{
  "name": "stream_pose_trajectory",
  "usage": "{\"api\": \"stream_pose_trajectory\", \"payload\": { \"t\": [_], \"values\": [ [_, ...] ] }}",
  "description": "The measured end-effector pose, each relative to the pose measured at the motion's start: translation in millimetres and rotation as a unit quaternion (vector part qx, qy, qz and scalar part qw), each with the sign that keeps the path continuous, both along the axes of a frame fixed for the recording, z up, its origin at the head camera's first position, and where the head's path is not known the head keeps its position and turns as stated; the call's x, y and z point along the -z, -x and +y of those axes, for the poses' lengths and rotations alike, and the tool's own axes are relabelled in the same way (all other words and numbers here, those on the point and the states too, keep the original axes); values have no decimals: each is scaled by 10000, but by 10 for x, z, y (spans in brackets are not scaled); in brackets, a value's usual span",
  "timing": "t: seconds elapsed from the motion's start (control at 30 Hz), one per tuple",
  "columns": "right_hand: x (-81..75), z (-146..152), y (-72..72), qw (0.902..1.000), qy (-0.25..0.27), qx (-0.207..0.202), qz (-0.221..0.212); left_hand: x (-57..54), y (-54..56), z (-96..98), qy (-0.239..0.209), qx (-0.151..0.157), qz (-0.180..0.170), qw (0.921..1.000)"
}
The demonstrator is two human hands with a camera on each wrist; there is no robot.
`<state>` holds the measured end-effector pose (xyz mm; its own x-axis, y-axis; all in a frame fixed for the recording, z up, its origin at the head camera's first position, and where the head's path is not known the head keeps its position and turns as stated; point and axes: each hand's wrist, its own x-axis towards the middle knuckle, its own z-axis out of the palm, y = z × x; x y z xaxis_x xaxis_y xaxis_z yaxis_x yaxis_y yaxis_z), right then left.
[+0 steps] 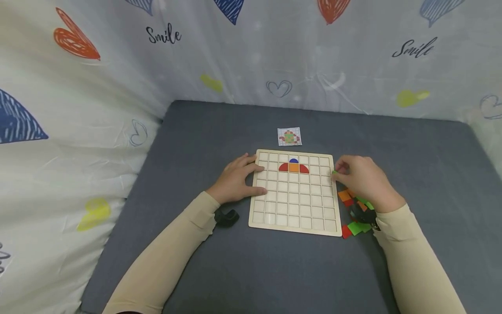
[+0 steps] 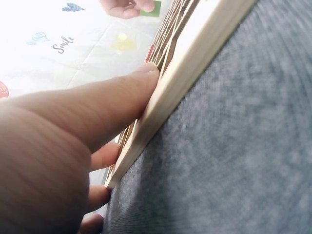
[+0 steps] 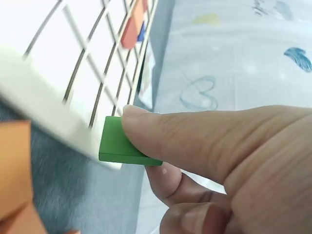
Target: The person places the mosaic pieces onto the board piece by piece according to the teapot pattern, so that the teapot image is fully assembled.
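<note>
A wooden grid board lies in the middle of the table. Near its top sit an orange square, a red curved piece on each side of it, and a blue half-round piece above. My left hand rests at the board's left edge, its thumb on the rim and the fingers spread along it. Between thumb and finger, my right hand pinches a green square tile at the board's right edge.
Loose orange, red and green tiles lie in a pile right of the board, partly hidden under my right wrist. A small picture card lies beyond the board. A printed curtain hangs behind the grey table.
</note>
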<state>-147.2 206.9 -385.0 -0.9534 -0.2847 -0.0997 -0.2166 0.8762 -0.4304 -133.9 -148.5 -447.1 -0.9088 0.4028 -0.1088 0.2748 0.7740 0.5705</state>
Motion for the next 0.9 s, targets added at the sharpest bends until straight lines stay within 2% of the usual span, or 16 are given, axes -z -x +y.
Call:
{"api": "stream_pose_trajectory", "payload": {
  "t": [0.23,0.53,0.9],
  "values": [
    [7,-195,62,9997,59,-184,130,4,-3,9,3,9,13,10000],
    [-2,-453,126,9994,123,-329,4,-4,0,-4,10,44,-21,10000],
    [35,-578,160,9964,372,-755,-51,-31,-11,0,5,19,-39,10000]
  ]
}}
